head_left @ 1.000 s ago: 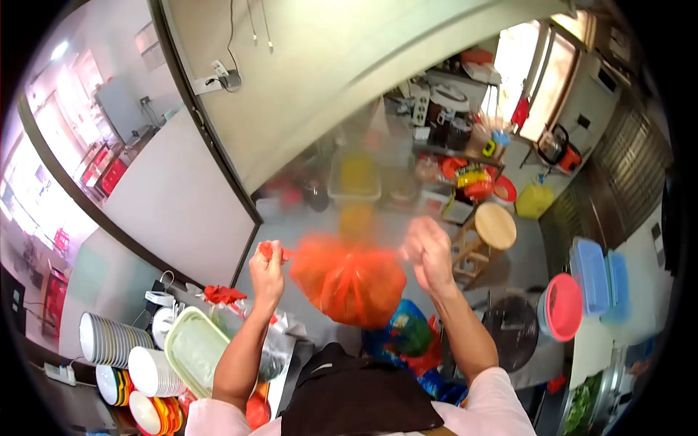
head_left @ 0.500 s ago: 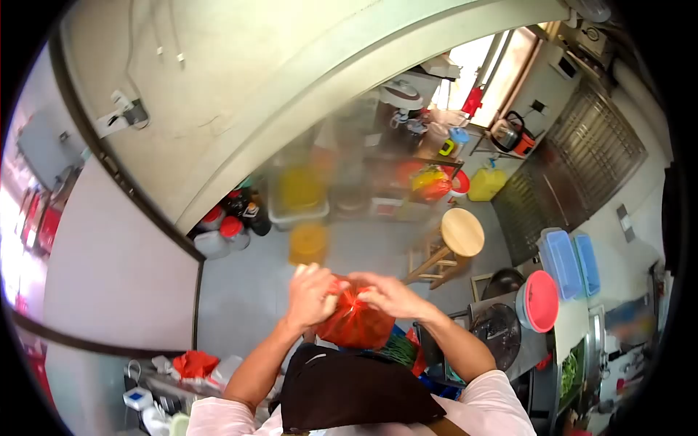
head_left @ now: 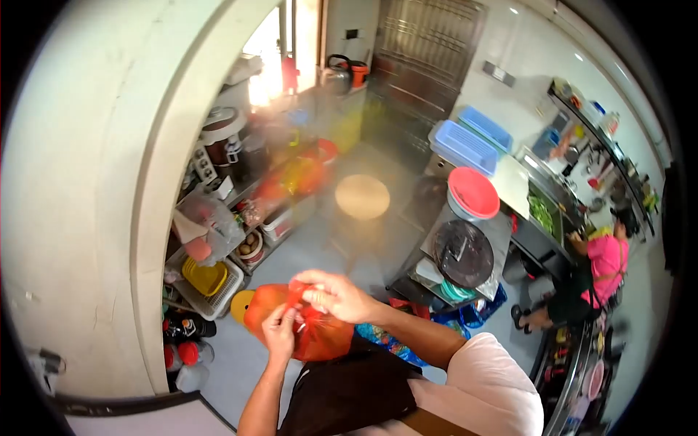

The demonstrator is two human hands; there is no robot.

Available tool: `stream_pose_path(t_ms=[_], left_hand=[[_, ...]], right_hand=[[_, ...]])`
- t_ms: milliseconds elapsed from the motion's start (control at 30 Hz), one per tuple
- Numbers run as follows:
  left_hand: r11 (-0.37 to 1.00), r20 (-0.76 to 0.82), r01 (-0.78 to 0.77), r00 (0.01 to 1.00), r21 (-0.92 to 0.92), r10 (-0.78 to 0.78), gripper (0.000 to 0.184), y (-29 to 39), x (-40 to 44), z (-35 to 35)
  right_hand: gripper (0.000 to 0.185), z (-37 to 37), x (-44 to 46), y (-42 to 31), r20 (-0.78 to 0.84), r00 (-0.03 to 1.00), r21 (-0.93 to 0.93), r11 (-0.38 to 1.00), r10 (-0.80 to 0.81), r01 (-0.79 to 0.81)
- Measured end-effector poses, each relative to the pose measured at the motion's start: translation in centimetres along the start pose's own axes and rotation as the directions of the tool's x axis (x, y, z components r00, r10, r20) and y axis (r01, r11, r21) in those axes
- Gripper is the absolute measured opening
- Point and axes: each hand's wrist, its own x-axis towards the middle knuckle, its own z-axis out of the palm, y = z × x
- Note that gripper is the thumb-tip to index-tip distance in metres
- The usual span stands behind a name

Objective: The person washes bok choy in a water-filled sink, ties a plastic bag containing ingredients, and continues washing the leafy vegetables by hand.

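Note:
A full red plastic bag (head_left: pixel 320 338) hangs in front of my dark apron, in the lower middle of the view. My left hand (head_left: pixel 280 327) pinches the gathered plastic near the bag's neck. Above and to the right, my right hand (head_left: pixel 338 296) is closed on the twisted top of the same bag. Orange shows through the thin plastic, but what lies inside cannot be made out. A yellow object (head_left: pixel 241 307), partly hidden, peeks out behind the bag's left side.
A round wooden stool (head_left: pixel 363 196) stands ahead. On the right counter are a red basin (head_left: pixel 473 192), blue trays (head_left: pixel 467 147) and a dark round board (head_left: pixel 463 253). Shelves hold a yellow basket (head_left: pixel 203 276) at left. A person in pink (head_left: pixel 607 265) works at the far right.
The view has swung right, bringing the counter and the person in pink into sight. Both hands stay on the bag; my right hand has moved over its top, and the neck now looks more gathered.

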Motion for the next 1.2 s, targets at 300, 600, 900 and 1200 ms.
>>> stream_pose_path(t_ms=[300, 600, 900, 1200], left_hand=[[0.503, 0.503, -0.327, 0.822, 0.8, -0.265, 0.027, 5.0, 7.3, 1.0], [0.683, 0.202, -0.06, 0.971, 0.728, -0.131, 0.021, 1.1, 18.2, 3.1], [0.753, 0.153, 0.379, 0.835, 0.539, -0.529, 0.017, 0.4, 27.1, 4.7], [0.795, 0.614, -0.234, 0.761, 0.56, -0.209, 0.011, 2.0, 30.7, 6.9]], right_hand=[[0.028, -1.5, 5.7, 1.6, -0.141, 0.984, 0.124, 0.984, -0.111, 0.129], [0.068, -10.0, 12.5, 3.1, -0.091, 0.9, -0.567, 0.766, -0.425, 0.305], [0.019, -15.8, 13.6, 7.5, 0.063, 0.99, -0.755, 0.643, -0.125, 0.129], [0.024, -21.8, 15.3, 6.5, -0.012, 0.976, -0.753, 0.644, -0.218, 0.135]])
